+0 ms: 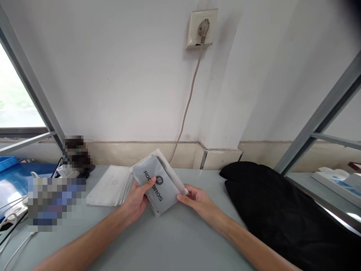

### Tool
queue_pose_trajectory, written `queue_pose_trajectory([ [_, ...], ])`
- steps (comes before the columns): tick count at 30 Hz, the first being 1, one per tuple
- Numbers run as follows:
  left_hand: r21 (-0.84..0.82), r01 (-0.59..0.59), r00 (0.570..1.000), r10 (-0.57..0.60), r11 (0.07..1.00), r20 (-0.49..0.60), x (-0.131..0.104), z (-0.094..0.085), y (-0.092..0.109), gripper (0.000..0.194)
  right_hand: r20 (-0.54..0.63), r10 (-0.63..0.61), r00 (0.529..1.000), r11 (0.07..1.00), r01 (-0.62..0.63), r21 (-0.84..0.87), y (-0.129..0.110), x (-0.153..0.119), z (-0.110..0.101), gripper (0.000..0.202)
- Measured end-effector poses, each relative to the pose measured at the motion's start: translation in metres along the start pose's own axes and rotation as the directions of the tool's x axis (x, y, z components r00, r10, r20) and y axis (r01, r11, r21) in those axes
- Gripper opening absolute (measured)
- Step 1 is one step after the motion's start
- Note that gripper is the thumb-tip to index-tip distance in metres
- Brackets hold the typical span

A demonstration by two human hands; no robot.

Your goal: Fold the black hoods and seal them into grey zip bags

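A grey printed packet (166, 192) is held tilted above the table, with a whitish sleeve or bag (173, 175) behind it. My left hand (138, 197) grips the packet from its left side, the thumb lying across the lettering and the fingers behind. My right hand (197, 201) pinches the lower right corner of the whitish layer between thumb and fingers. Whether the packet is partly inside that layer cannot be made out. Just left of my left hand lies a fanned stack of white, translucent bags (111, 186).
Black cloth (270, 199) covers the right side of the grey table (180, 244). White cables (17, 216) and a blurred, pixelated item are at the left. A cord hangs from a wall socket (202, 30). Metal frame posts slant at both sides.
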State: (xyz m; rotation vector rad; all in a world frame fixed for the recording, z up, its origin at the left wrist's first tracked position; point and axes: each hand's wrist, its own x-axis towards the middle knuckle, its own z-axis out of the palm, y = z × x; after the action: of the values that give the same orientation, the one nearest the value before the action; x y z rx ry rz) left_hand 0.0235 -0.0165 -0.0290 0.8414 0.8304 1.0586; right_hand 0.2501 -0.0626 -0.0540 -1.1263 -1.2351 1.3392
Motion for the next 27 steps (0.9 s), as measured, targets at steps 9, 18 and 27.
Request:
queue_pose_trajectory([
  [9, 0.098, -0.008, 0.989, -0.007, 0.995, 0.146, 0.005, -0.008, 0.007, 0.047, -0.373, -0.06, 0.926, 0.988, 0.107, 0.109, -0.002, 0.009, -0.025, 0.036],
  [18, 0.656, -0.049, 0.884, -0.274, 0.753, 0.38, 0.004, -0.015, 0.004, 0.037, -0.04, -0.05, 0.998, 0.991, 0.044, -0.123, -0.002, 0.002, -0.009, 0.044],
  [27, 0.585, -0.113, 0.831, -0.246, 0.803, 0.498, -0.007, -0.005, -0.023, 0.051, 0.312, 0.063, 0.948, 0.979, 0.003, -0.206, -0.002, -0.012, 0.009, 0.041],
])
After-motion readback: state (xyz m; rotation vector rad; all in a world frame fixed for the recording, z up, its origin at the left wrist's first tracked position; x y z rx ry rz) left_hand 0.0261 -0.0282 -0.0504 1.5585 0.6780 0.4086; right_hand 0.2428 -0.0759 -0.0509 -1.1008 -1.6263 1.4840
